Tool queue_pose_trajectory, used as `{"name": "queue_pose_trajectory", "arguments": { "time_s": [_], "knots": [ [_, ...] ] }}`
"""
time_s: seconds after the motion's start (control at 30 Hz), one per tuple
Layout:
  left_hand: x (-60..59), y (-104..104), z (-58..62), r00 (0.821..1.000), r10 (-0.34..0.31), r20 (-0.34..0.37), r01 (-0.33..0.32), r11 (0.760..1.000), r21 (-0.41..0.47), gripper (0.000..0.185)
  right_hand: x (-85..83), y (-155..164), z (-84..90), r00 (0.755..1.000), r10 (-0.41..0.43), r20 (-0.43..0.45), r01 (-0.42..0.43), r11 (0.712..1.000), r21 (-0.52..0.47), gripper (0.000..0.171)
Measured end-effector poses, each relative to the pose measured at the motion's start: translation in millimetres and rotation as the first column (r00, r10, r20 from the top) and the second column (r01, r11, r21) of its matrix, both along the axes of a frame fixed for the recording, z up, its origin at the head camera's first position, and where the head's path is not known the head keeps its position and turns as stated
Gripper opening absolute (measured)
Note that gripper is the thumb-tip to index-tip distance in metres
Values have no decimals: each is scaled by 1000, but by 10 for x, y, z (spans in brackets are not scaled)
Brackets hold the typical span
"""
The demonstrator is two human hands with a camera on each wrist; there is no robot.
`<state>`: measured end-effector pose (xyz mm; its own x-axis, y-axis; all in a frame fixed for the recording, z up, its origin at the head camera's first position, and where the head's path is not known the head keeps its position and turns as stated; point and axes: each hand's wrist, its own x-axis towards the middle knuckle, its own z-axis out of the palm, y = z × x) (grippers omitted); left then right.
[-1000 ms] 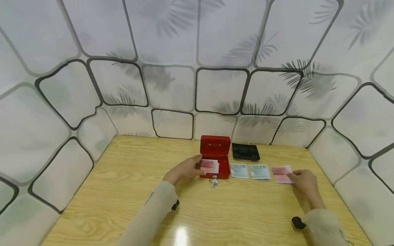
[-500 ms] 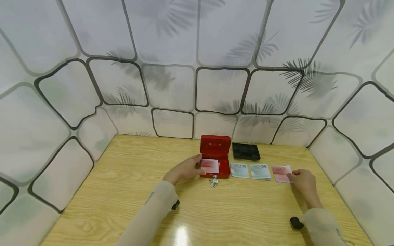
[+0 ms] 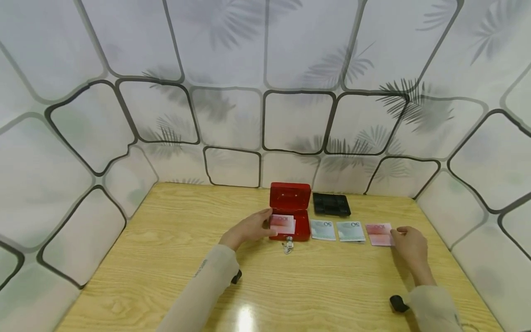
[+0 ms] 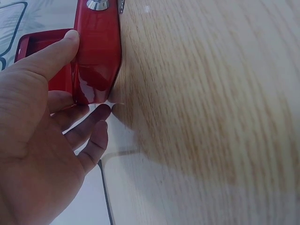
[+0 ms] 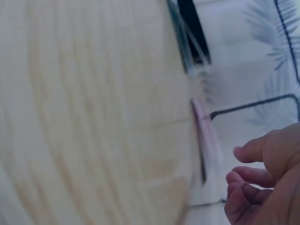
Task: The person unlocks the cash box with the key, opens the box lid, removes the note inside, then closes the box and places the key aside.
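Grips at the red cash box and pink notes

Left grip (image 3: 249,227) holds the open red cash box (image 3: 289,212) at desk (image 3: 166,258) centre. Right grip (image 3: 408,244), fingers loosely curled, touches pink banknotes (image 3: 378,234) at 3 o'clock. Leaf-printed white walls (image 3: 265,69) surround the wood-grain desk.

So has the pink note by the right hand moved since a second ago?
Yes. The pink note has slid left, toward the right-hand green 50 note, nearly closing the gap.
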<state>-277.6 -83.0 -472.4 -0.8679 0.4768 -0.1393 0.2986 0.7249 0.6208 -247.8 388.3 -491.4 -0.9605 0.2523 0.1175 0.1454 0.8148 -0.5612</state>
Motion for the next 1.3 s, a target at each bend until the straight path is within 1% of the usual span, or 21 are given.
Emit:
{"name": "queue_pose_trajectory", "arguments": {
  "time_s": [0.13,0.2,0.27,0.33,0.4,0.57,0.67,0.73,0.97,1.1,1.23,1.3],
  "knots": [
    [-5,6,4,1000,11,2,-11,1000,-5,82,29,-118,83,997,-23,-78,21,1000,-23,45],
    [-11,6,-1,1000,11,2,-11,1000,-1,81,41,-195,146,996,-22,-89,17,998,-53,46],
    [-13,6,-6,1000,9,1,-9,1000,1,82,55,-282,213,996,-2,-87,-5,997,-81,47],
    [-17,3,-12,1000,6,0,-6,1000,5,82,66,-367,266,997,30,-75,-39,993,-114,48],
    [-18,1,-17,1000,2,-1,-2,1000,8,82,79,-454,311,995,80,-60,-88,985,-145,50],
    [-16,-3,-27,1000,8,7,-8,1000,13,83,122,-712,384,977,209,-35,-211,944,-256,50],
    [-13,-4,-30,1000,13,13,-13,1000,18,83,133,-882,407,966,258,-16,-250,919,-306,50],
    [-12,-4,-33,1000,13,13,-14,1000,18,83,130,-997,415,959,283,-9,-271,908,-319,50],
    [-9,-4,-52,1000,17,22,-17,1000,18,83,77,-1396,429,939,343,-30,-335,888,-315,44],
    [-9,-5,-62,999,22,24,-22,1000,17,83,48,-1602,423,926,375,-46,-368,870,-329,41],
    [-8,-3,-51,1000,20,19,-21,1000,18,83,-9,-1792,406,913,405,-59,-399,850,-343,38],
    [-7,0,-44,1000,17,17,-17,1000,23,83,-44,-1886,400,908,414,-57,-408,845,-345,37]
  ]
}}
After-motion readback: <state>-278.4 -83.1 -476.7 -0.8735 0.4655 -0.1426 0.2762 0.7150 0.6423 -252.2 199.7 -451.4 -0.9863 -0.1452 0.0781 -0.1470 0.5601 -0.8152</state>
